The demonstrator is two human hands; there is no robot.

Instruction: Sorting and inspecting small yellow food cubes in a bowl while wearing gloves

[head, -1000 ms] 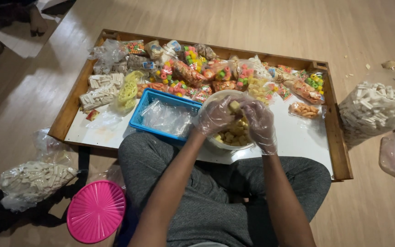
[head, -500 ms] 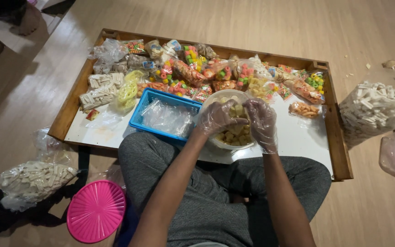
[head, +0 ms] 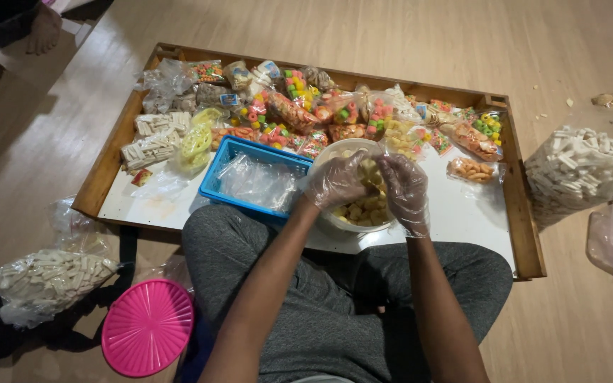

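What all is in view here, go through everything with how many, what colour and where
Shallow wooden-rimmed tray table: one, brown rim, white top, on the floor before the person.
Small clear packets of snacks: many, multicoloured, along the tray's far side.
Blue plastic basket: one, left of centre, holding clear bags.
Round white bowl of pale yellow snacks: one, near edge, under both hands.
Big clear bags of white stick snacks: two, floor right and floor left.
Round pink plastic lid: one, floor, lower left.
Left hand: clear glove, over bowl.
Right hand: clear glove, over bowl; what they grip is unclear.
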